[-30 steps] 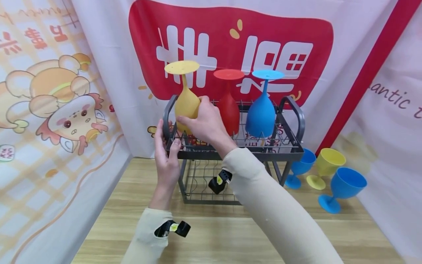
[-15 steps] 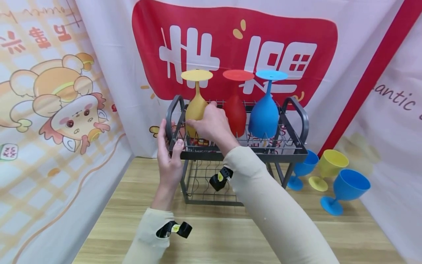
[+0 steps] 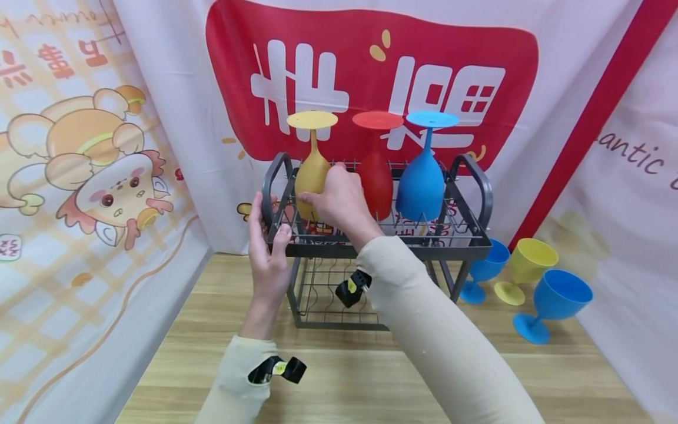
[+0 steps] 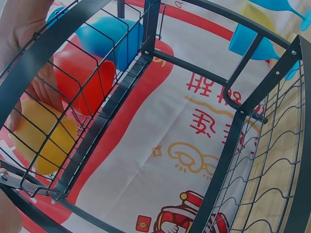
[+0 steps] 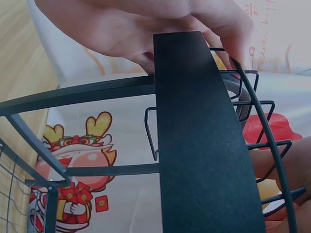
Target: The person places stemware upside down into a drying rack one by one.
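On the upper tier of a dark two-tier wire rack (image 3: 392, 252), a yellow goblet (image 3: 311, 171) stands upside down, foot on top. My right hand (image 3: 344, 200) holds it by the bowl, thumb on the near side and fingers reaching behind. To its right are an upside-down red goblet (image 3: 376, 182) and an upside-down blue goblet (image 3: 421, 187). My left hand (image 3: 269, 265) grips the rack's left front corner, thumb in front and fingers by the handle. From below, the left wrist view shows the yellow bowl (image 4: 41, 136) mouth down behind the wires.
Right of the rack, a blue goblet (image 3: 488, 262), a yellow goblet (image 3: 532, 259) and a nearer blue goblet (image 3: 561, 294) stand upright on the wooden table (image 3: 339, 377). The lower tier (image 3: 323, 294) has wavy wires. Printed cloth (image 3: 175, 88) hangs behind and at both sides.
The yellow goblet has come down and right with my right hand, from tilted to upright. The red goblet has shifted slightly right. My left hand keeps its grip on the rack.
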Action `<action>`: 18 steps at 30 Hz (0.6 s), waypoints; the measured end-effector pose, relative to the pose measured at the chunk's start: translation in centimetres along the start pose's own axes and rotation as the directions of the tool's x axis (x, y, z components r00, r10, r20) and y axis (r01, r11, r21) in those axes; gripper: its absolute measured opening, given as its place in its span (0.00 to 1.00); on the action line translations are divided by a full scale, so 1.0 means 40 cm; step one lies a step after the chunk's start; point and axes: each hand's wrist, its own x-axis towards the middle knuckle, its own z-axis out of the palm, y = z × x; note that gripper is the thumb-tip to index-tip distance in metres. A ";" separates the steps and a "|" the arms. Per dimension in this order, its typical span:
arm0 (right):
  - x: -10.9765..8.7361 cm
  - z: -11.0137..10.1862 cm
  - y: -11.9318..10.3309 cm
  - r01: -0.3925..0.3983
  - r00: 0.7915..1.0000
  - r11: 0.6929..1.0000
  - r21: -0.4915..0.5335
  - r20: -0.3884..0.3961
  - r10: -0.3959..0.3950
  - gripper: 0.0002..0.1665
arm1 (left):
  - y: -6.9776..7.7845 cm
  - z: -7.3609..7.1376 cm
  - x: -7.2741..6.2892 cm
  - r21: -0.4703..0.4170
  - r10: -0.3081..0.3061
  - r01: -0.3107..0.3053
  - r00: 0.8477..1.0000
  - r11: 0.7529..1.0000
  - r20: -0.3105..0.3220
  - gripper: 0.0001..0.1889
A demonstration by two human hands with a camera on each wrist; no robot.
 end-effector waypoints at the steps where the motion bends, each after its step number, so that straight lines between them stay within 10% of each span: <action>1: -0.001 0.000 0.001 0.004 1.000 1.000 0.004 -0.010 -0.004 0.42 | 0.000 0.000 0.000 0.000 -0.002 0.002 1.000 1.000 0.000 0.36; 8: -0.012 -0.004 0.013 0.117 0.986 0.992 0.055 -0.128 -0.109 0.45 | -0.001 0.000 0.002 -0.001 0.007 -0.007 1.000 1.000 -0.003 0.36; 18: -0.061 -0.052 0.055 0.369 0.902 0.926 0.080 -0.270 -0.336 0.46 | -0.003 0.003 0.000 0.025 -0.002 0.003 1.000 1.000 -0.013 0.36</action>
